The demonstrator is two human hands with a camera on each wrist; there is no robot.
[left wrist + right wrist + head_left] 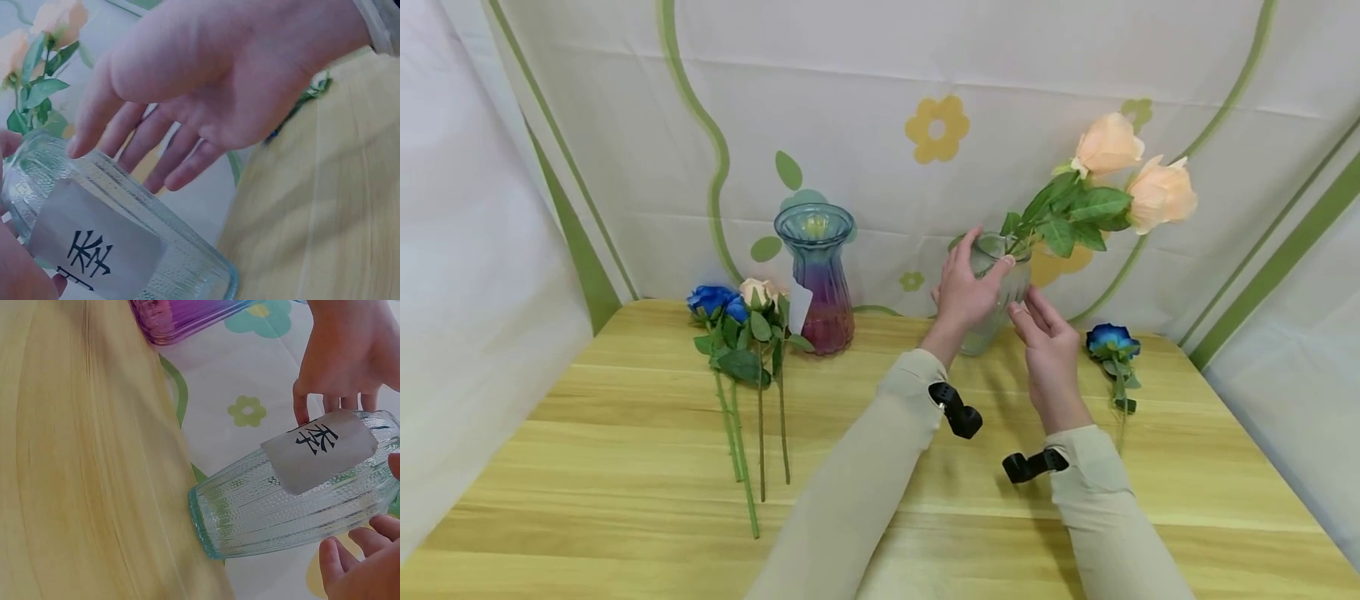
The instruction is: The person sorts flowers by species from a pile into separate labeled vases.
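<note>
Left hand (964,292) had its fingers curled round the clear vase (250,500) near its rim, toward the back of the tabletop (625,467). Right hand (1051,354) was by the vase's right side, fingers loosely extended, not gripping; hard to tell whether its thumb touched glass. Two peach roses (1108,146) leaned right from the vase. Purple-blue vase (824,292) stood left; single blue rose (1112,342) lay right.

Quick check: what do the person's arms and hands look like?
Long, plain cream sleeves reach both wrists. A small black, hook-shaped device sits at each cuff, no cable showing. The left hand and right hand are ungloved.
</note>
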